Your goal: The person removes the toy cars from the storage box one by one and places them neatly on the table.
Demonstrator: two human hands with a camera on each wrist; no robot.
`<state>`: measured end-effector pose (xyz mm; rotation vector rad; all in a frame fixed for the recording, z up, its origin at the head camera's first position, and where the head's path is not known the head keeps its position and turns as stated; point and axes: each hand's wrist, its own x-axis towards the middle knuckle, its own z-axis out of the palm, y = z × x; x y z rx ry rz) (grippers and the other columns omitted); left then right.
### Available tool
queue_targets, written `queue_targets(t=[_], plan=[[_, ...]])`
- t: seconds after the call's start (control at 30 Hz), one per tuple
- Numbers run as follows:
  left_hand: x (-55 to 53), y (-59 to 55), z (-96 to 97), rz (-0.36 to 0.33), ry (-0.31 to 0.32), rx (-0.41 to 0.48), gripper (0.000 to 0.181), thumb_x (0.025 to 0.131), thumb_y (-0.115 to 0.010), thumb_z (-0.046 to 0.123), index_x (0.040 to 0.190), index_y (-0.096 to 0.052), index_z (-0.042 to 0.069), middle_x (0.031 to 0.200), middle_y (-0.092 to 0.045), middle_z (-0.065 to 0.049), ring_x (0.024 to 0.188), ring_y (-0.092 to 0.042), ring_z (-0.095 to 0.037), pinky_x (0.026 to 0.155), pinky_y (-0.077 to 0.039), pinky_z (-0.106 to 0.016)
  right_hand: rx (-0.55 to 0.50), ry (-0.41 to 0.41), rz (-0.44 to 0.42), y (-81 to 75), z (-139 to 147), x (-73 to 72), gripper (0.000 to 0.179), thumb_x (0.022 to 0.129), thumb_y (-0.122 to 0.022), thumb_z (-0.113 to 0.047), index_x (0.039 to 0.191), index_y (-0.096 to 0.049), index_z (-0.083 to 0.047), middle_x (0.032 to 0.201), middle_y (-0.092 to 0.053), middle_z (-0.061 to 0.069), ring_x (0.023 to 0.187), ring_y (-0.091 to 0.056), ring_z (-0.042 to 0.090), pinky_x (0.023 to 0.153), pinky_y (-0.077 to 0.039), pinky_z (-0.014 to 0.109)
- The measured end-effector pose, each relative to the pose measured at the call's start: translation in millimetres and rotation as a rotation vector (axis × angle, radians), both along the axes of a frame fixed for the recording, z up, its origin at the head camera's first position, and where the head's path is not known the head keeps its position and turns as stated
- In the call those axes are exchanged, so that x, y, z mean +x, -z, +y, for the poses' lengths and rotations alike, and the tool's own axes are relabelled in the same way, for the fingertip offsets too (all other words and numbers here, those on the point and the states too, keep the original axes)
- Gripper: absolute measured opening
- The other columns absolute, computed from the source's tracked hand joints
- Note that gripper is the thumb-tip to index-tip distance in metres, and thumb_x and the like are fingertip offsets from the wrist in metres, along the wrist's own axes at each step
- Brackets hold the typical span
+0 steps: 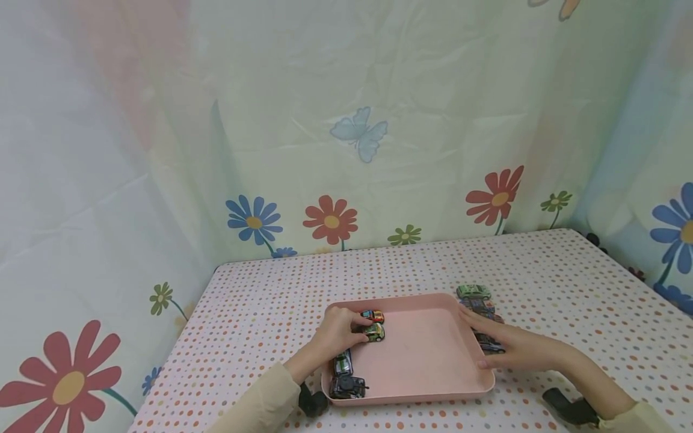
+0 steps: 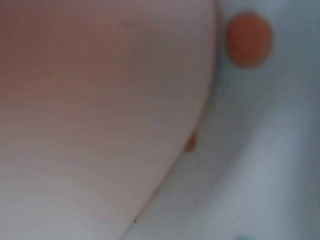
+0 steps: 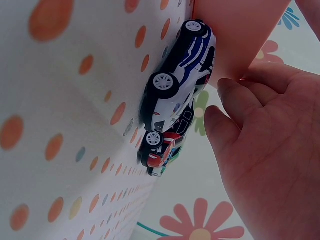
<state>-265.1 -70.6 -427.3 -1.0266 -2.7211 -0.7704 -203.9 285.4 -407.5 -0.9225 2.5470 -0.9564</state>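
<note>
In the head view a pink tray [image 1: 417, 355] lies on the table. My left hand [image 1: 332, 331] reaches over its left side and pinches a green toy car [image 1: 375, 332] between thumb and fingers. Just behind that car is a red and blue toy car [image 1: 373, 316]. Nearer the front, a dark toy car with green [image 1: 343, 363] and a black toy car [image 1: 348, 386] sit along the tray's left wall. My right hand [image 1: 517, 346] rests at the tray's right rim, its fingers extended. Skin and spotted cloth fill the left wrist view.
Outside the tray's right wall stands a row of toy cars, with a light green car [image 1: 473, 291] at the far end and a white and blue car [image 3: 182, 82] nearest the right wrist camera. A spotted cloth [image 1: 260, 337] covers the table. Flowered fabric [image 1: 400, 150] hangs behind.
</note>
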Motion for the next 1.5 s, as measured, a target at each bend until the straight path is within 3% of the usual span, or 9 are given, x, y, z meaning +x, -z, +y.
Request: queue_targets(t=[0.17,0.33,0.57,0.8,1.0,1.27,1.5], plan=[[0.7,-9.5,-0.5,0.012,-0.004,-0.007,0.023,0.075,-0.08,0.014,0.097,-0.076,0.013,0.088,-0.071,0.001,0.047,-0.035,0.002,0.044,-0.031,-0.013,-0.034,-0.003,-0.02,0.4,0,-0.1,0.086,0.089,-0.063,-0.032,0.148,-0.011,0.003,0.148,-0.007,0.031,0.126,-0.017,0.056,0.09,-0.027,0.07],[0.2,-22.3,-4.4,0.011,-0.023,-0.025,0.023,0.076,-0.078,0.012,0.099,-0.076,0.011,0.093,-0.071,0.0,0.052,-0.041,0.002,0.045,-0.034,-0.014,-0.019,0.003,-0.003,0.3,-1,0.0,0.086,0.088,-0.063,-0.034,0.148,-0.013,0.003,0.149,-0.008,0.03,0.126,-0.019,0.055,0.091,-0.031,0.067],[-5.7,-38.6,-16.1,0.04,-0.069,-0.037,0.024,0.077,-0.077,0.01,0.101,-0.075,0.011,0.092,-0.071,-0.003,0.067,-0.06,-0.005,0.051,-0.043,-0.015,-0.067,0.003,-0.043,0.4,-2,0.2,0.087,0.088,-0.065,-0.03,0.147,-0.012,0.005,0.148,-0.005,0.032,0.126,-0.013,0.057,0.09,-0.016,0.076],[-13.6,-50.1,-40.8,0.059,-0.131,-0.021,0.025,0.078,-0.076,0.006,0.102,-0.074,0.008,0.093,-0.07,-0.004,0.075,-0.064,-0.013,0.059,-0.05,-0.021,-0.07,0.004,-0.045,-0.4,-2,0.9,0.086,0.088,-0.065,-0.029,0.147,-0.012,0.006,0.148,-0.006,0.033,0.126,-0.014,0.057,0.089,-0.014,0.077],[-23.0,-43.1,-80.2,0.086,-0.233,-0.025,0.024,0.075,-0.077,0.004,0.098,-0.074,0.004,0.09,-0.07,-0.007,0.075,-0.064,-0.016,0.06,-0.052,-0.024,-0.04,0.016,-0.03,-2.0,-2,1.6,0.087,0.088,-0.064,-0.032,0.147,-0.013,0.006,0.148,-0.007,0.032,0.127,-0.016,0.056,0.089,-0.022,0.074],[-36.0,-27.0,-114.7,0.034,-0.358,-0.088,0.024,0.074,-0.078,0.002,0.097,-0.074,0.003,0.092,-0.07,-0.009,0.08,-0.064,-0.02,0.065,-0.054,-0.03,-0.062,0.018,-0.048,-1.5,-1,2.3,0.087,0.088,-0.065,-0.031,0.147,-0.013,0.006,0.148,-0.006,0.032,0.127,-0.013,0.056,0.089,-0.01,0.077],[-44.7,-11.9,-127.3,0.038,-0.371,-0.124,0.022,0.074,-0.078,0.002,0.095,-0.075,0.004,0.092,-0.07,-0.009,0.085,-0.065,-0.023,0.072,-0.054,-0.035,-0.062,0.01,-0.053,-0.9,-2,2.5,0.086,0.088,-0.064,-0.031,0.147,-0.012,0.005,0.148,-0.006,0.032,0.127,-0.013,0.056,0.09,-0.013,0.076]])
